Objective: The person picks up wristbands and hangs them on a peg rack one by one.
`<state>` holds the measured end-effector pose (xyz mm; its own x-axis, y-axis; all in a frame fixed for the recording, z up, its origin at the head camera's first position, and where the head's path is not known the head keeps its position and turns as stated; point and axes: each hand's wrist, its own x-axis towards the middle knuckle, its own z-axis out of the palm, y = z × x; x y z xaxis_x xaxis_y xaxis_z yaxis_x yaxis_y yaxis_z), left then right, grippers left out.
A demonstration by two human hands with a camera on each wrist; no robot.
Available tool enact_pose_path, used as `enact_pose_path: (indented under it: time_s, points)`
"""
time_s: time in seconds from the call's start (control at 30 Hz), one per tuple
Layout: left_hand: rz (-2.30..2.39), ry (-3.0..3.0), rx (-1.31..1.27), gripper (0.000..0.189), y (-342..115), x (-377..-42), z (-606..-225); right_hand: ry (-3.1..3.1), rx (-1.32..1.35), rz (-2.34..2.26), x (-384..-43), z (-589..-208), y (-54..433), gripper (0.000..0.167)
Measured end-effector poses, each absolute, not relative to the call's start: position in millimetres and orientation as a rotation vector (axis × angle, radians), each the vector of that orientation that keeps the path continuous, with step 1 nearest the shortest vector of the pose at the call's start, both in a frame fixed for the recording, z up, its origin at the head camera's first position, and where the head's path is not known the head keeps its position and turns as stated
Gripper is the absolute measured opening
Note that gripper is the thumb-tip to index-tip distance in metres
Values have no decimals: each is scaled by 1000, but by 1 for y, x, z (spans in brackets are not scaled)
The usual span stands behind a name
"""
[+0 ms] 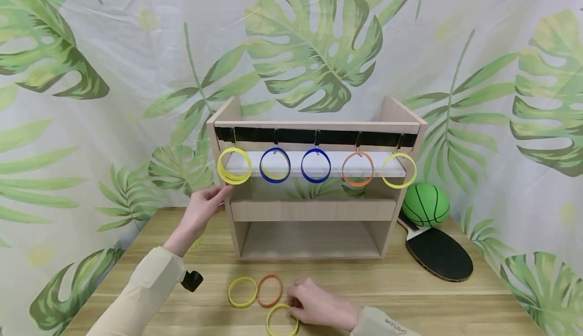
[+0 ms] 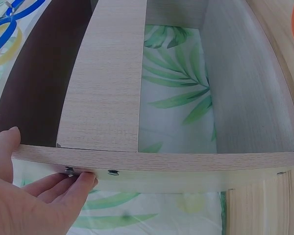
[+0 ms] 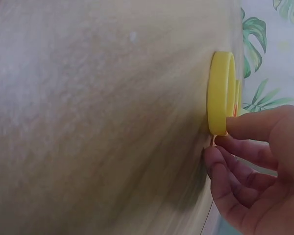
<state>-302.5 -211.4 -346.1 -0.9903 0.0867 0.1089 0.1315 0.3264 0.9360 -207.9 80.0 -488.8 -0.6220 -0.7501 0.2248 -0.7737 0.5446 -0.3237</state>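
Yellow ring, pinched at its edge between thumb and forefinger of right hand; remaining fingers curled, holding nothing. Ring sits on tabletop, out in front of wooden shelf unit. Between it and the shelf: second yellow ring and orange ring, side by side, both flat. Left hand grips the shelf's left side panel, thumb at front, fingers along outer face; gap narrowed to panel thickness. On shelf's black strip, five hooks carry rings, left to right: yellow, blue with yellow behind, blue, orange, yellow. Right of shelf: green ball and black table-tennis paddle. Behind shelf: leaf-print backdrop.
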Motion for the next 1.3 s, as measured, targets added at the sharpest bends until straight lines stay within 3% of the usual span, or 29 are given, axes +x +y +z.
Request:
enact_pose_path:
  time_s: [0.27, 0.53, 1.3]
  points:
    - [-1804, -2529, -201, 67, -212, -301, -346, -2675, 1353, 660, -205, -486, 80, 14]
    - [-1786, -2528, -207, 67, -213, -303, -347, -2466, 1368, 681, -206, -459, 91, 17]
    - [-1777, -2542, -194, 69, -212, -305, -346, -2209, 1108, 588, -230, -244, 145, 7]
